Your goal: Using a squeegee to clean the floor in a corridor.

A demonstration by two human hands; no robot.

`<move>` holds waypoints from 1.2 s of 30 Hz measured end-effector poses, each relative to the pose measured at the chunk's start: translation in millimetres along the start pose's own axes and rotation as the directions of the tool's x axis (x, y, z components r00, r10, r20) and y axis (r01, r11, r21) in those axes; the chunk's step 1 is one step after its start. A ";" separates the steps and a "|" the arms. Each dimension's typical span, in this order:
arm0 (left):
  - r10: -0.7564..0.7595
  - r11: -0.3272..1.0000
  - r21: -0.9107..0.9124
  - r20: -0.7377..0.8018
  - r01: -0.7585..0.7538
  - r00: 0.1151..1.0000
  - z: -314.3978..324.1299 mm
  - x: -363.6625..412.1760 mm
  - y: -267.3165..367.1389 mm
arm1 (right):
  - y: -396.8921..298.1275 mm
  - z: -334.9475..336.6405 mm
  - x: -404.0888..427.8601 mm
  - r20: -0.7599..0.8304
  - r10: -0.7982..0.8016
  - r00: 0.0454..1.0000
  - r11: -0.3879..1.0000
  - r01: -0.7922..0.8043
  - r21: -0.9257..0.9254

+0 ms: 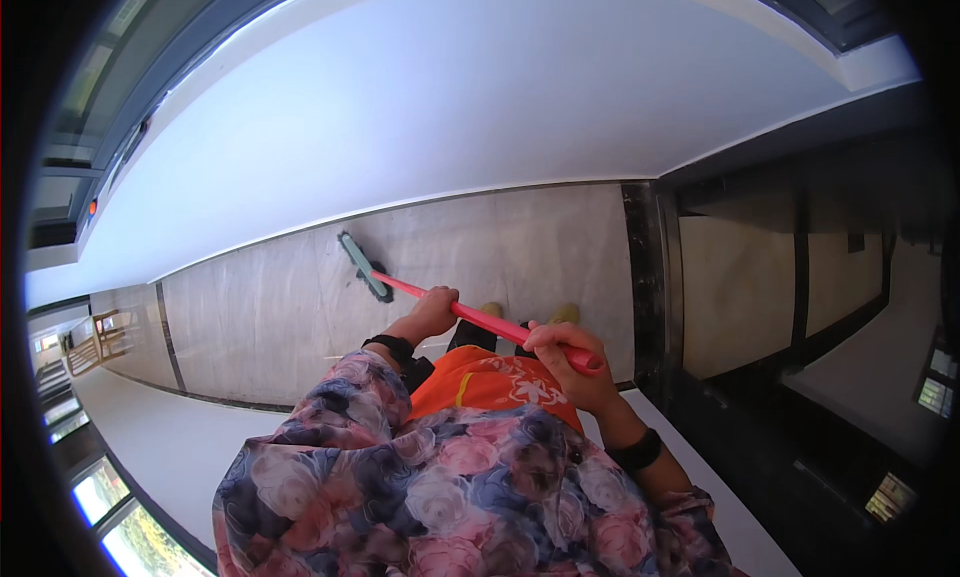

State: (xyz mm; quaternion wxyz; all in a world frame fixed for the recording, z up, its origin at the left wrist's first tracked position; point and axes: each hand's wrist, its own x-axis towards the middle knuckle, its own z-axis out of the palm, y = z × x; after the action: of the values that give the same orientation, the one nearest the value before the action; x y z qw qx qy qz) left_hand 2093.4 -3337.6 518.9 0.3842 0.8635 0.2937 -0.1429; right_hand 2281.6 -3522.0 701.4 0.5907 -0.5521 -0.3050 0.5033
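Both hands hold the pink-red tubular handle of a floor broom or dust mop. My left hand is wrapped around the handle's lower part. Close to the hollow top end, my right hand grips it in front of my waist. The long green head, fringed with dark bristles or fibres, lies on the grey stone-like floor. It sits at an angle, between my left hand and the white wall.
The white wall runs along the far side. A dark floor strip and metal frame edge border a dark reflective surface at right. My shoes stand below the handle. Wooden chairs are far left.
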 end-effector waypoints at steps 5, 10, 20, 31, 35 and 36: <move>0.072 0.997 0.022 0.094 -0.075 0.993 -20.9 -19.9 50.1 | -62.6 -6.7 -31.5 0.003 0.001 1.000 1.000 -0.001 -0.011; 0.405 0.905 -0.177 0.092 -0.386 0.910 -39.5 -5.1 153.5 | -169.5 -3.0 -75.3 -0.254 -0.181 0.950 0.973 0.135 -0.188; 0.580 0.798 -0.178 -0.038 -0.576 0.814 25.0 95.4 282.1 | -178.3 -13.1 -111.9 -0.379 -0.371 0.848 0.729 0.013 -0.685; 0.472 0.876 -0.055 -0.100 -0.479 0.876 38.7 99.0 177.9 | -132.0 -41.6 -59.0 -0.197 -0.253 0.947 0.856 0.124 -0.502; 0.258 0.966 0.038 -0.123 -0.256 0.958 18.2 63.8 99.6 | -95.9 -38.6 -31.8 -0.050 -0.173 0.984 0.927 0.146 -0.344; 0.215 0.976 0.061 -0.104 -0.209 0.971 7.5 53.1 82.0 | -85.2 -35.8 -23.8 0.013 -0.135 0.991 0.945 0.132 -0.300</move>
State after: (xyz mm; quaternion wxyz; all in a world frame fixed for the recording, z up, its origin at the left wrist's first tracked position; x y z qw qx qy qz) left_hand 2185.6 -3365.7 536.3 0.3588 0.9058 0.2171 -0.0605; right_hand 2329.1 -3546.6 780.5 0.5339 -0.6155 -0.4122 0.4076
